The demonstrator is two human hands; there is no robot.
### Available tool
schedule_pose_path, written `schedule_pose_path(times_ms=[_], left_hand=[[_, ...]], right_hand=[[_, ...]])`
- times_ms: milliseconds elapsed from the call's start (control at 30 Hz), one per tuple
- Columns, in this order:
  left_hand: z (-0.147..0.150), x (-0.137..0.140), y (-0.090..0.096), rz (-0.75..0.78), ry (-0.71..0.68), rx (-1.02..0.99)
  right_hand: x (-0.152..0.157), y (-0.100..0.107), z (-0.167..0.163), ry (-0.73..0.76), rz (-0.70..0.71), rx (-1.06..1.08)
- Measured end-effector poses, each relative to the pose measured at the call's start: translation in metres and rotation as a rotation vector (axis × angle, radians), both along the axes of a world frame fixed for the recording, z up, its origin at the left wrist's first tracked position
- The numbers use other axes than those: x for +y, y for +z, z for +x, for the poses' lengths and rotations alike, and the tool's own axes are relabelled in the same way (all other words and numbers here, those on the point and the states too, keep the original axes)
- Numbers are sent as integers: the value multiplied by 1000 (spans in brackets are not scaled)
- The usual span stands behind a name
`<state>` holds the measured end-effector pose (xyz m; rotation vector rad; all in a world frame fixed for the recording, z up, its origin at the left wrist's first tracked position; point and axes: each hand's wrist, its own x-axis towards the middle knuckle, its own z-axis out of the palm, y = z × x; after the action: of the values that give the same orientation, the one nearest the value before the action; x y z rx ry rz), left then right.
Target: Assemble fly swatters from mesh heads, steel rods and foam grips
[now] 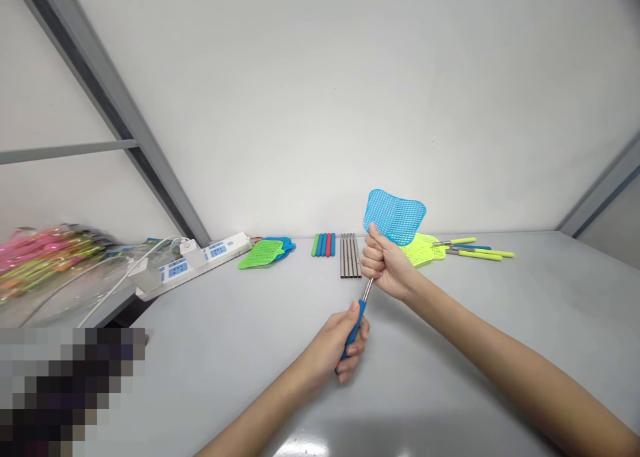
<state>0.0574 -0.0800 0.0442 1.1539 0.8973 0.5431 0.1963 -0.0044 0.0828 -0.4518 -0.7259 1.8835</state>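
Note:
A fly swatter [395, 216] with a blue mesh head, a metal shaft and a blue grip is held up over the table by both hands. My left hand [345, 344] is wrapped round the blue grip at the lower end. Higher up, my right hand [385, 260] closes round the neck just under the mesh head, thumb pointing up. A short bit of bare shaft [367, 289] shows between the hands. Behind my right hand lie yellow-green swatters [425, 250] with grips pointing right. Metal tubes [351, 256] stand in a row left of that hand.
Green, blue and red grips [323, 244] lie side by side at the back of the table [240, 350]. Loose green [263, 252] and blue swatter heads are further left, beside a white power strip [200, 264] with cables. Bagged colourful items [50, 257] sit at far left.

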Motion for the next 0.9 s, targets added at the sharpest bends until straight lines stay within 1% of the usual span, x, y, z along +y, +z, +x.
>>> schedule_pose_path(times_ms=[67, 100, 133, 167, 200, 267, 300, 367, 433, 467, 500, 633, 667, 700, 733, 767, 800, 867, 900], left_hand=[[-1, 2, 0, 428, 151, 313], [-2, 2, 0, 600, 194, 435], [-3, 2, -1, 714, 211, 527], [-4, 1, -2, 769, 214, 594], [-4, 1, -3, 778, 212, 644], [-3, -2, -5, 748, 206, 694], [-2, -4, -6, 735, 198, 688], [-2, -6, -6, 715, 171, 605], [-2, -7, -6, 640, 136, 454], [-2, -7, -6, 554, 111, 366], [-2, -6, -6, 431, 78, 270], [-6, -3, -2, -229, -95, -193], [-7, -3, -1, -350, -129, -293], [-8, -2, 1, -435, -157, -370], [-9, -2, 2, -485, -178, -418], [-10, -2, 3, -502, -191, -438], [-10, -2, 4, -488, -193, -434], [-7, -3, 5, -379, -164, -338], [-5, -4, 4, -274, -121, -242]], right_hand=[[-3, 2, -4, -135, 15, -6], [-5, 2, -7, -217, 16, -9], [-6, 1, -9, -292, 11, -12], [-7, 0, -11, -352, 1, -14], [-9, 0, -12, -385, -15, -12], [-11, -1, -13, -388, -53, -6], [-12, 0, -13, -379, -74, -4], [-14, 1, -11, -347, -107, -1], [-15, 2, -10, -310, -127, 3], [-15, 1, -10, -293, -135, 5], [-15, 0, -9, -276, -143, 8], [-14, -8, -8, -199, -191, 25], [-13, -9, -7, -180, -202, 31], [-13, -9, -7, -163, -210, 37], [-13, -9, -6, -149, -214, 43], [-13, -7, -6, -137, -215, 48], [-13, -6, -5, -128, -213, 53], [-13, -2, -4, -123, -206, 57], [-13, -1, -5, -131, -201, 58]])
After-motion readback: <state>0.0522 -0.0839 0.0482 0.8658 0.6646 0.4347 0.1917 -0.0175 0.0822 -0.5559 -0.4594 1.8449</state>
